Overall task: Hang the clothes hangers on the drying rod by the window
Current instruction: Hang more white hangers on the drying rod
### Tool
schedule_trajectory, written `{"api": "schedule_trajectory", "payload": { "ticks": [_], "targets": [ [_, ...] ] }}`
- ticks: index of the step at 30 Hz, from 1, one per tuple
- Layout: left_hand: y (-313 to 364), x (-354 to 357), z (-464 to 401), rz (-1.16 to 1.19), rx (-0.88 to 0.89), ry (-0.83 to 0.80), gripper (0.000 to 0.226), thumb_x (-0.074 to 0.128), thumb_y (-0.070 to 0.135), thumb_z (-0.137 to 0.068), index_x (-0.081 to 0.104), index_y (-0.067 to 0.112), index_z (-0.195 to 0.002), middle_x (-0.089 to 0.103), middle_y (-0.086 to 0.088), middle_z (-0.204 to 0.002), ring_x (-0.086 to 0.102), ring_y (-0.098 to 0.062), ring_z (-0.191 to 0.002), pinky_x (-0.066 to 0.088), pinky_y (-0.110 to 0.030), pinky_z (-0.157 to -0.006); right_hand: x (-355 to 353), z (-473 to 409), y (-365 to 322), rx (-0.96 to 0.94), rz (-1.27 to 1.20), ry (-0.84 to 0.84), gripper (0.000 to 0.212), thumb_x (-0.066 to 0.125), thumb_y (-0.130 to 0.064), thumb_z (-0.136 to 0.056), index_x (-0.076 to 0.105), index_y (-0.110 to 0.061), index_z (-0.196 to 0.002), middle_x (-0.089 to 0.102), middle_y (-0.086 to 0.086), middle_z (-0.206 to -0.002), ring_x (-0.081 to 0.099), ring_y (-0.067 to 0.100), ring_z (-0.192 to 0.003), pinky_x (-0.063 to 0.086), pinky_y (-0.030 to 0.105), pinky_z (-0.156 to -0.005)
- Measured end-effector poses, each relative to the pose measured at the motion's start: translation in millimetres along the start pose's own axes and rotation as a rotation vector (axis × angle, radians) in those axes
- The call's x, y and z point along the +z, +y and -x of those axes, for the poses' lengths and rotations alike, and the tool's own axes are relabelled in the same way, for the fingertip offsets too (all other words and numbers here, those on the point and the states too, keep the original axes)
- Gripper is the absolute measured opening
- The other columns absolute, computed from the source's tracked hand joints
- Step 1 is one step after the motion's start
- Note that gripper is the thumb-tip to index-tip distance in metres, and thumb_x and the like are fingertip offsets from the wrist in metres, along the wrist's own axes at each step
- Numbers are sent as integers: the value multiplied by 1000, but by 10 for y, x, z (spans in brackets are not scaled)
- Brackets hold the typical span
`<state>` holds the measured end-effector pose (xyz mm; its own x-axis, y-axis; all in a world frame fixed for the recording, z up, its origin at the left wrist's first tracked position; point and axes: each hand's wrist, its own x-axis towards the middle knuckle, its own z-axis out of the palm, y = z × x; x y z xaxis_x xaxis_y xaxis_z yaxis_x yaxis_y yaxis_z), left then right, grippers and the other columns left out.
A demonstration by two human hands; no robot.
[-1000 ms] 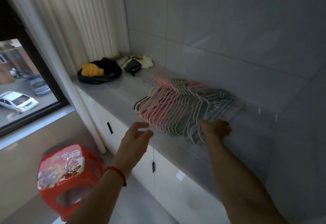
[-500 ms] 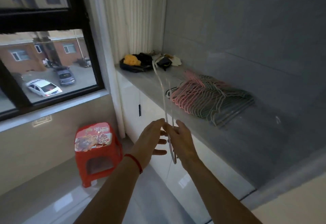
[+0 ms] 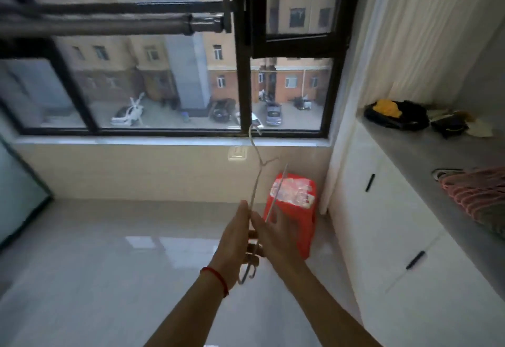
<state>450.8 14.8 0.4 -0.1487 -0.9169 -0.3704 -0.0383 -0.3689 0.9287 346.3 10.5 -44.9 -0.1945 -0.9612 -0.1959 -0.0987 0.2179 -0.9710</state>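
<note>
Head view: both hands (image 3: 255,240) pinch white hanger (image 3: 257,171); red stool (image 3: 291,211) behind; drying rod (image 3: 109,22) overhead.

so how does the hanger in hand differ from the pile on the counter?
The held hanger is single, pale, upright, hook topmost, with both hands, left hand and right hand, at its lower end; the hanger pile is many, mostly pink, lying flat on the counter. Both are thin wire-type hangers, not yet on the rod.
</note>
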Motion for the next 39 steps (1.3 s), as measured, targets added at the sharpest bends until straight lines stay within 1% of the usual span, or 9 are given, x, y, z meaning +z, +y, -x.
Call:
{"api": "schedule_trajectory", "payload": {
  "ticks": [4, 7, 11, 19, 23, 25, 30, 36, 39],
  "targets": [
    [-137, -964, 406, 55, -83, 265, 51, 34, 55, -105, 58, 17, -127, 71, -20, -111, 66, -32, -72, 53, -36, -64, 705, 258, -113, -20, 39, -250, 69, 47, -68, -83, 43, -34, -142, 50, -4, -146, 53, 23, -131, 45, 51, -112],
    [-190, -1647, 705, 155, -88, 445, 46, 38, 53, -105, 56, 16, -126, 73, -21, -108, 65, -33, -67, 54, -37, -63, 1297, 499, -231, -87, 80, -374, 54, 45, -63, -86, 49, -36, -133, 54, -4, -142, 57, 19, -126, 48, 48, -109],
    [-215, -2501, 1010, 236, -45, 587, 43, 38, 50, -105, 57, 16, -122, 72, -22, -105, 65, -36, -69, 55, -39, -63, 2081, 743, -392, -165, 169, -493, 33, 51, -37, -103, 49, -33, -135, 58, -6, -133, 59, 15, -118, 51, 43, -106],
    [-149, -4470, 1463, 285, 47, 674, 32, 41, 38, -101, 59, 17, -118, 75, -24, -103, 72, -43, -74, 54, -37, -59, 3943, 984, -822, -280, 267, -598, 24, 54, -24, -101, 58, -32, -123, 63, -10, -120, 63, 9, -109, 55, 40, -101],
    [-15, -5475, 1624, 270, 64, 699, 29, 43, 35, -100, 60, 18, -117, 75, -24, -100, 72, -43, -73, 54, -37, -58, 4953, 1096, -1114, -357, 279, -644, 28, 56, -21, -100, 57, -31, -126, 63, -13, -120, 60, 0, -104, 48, 15, -84],
    [91, -5953, 1618, 240, 89, 734, 30, 42, 34, -102, 61, 18, -118, 74, -24, -101, 72, -41, -74, 55, -38, -58, 5398, 1080, -1257, -383, 266, -654, 29, 57, -20, -99, 57, -31, -125, 63, -14, -119, 60, -2, -102, 44, 10, -79],
    [440, -6896, 1448, 238, 181, 774, 30, 43, 33, -102, 64, 20, -119, 68, -24, -98, 68, -37, -72, 55, -37, -55, 6257, 927, -1523, -422, 226, -682, 27, 58, -19, -99, 57, -33, -122, 63, -14, -118, 61, -1, -103, 45, 10, -79],
    [878, -7832, 1037, 160, 220, 811, 29, 49, 34, -101, 67, 17, -116, 71, -25, -109, 73, -48, -87, 60, -48, -71, 7184, 359, -1902, -458, 116, -719, 27, 62, -19, -96, 61, -33, -120, 66, -17, -116, 61, -4, -103, 45, 7, -74],
    [1143, -8305, 823, 127, 207, 878, 31, 49, 33, -100, 69, 12, -112, 73, -25, -105, 74, -47, -81, 60, -53, -73, 7583, -23, -2064, -456, 99, -757, 26, 60, -20, -97, 61, -33, -120, 65, -17, -116, 61, -5, -102, 45, 5, -72]
  ]
}}
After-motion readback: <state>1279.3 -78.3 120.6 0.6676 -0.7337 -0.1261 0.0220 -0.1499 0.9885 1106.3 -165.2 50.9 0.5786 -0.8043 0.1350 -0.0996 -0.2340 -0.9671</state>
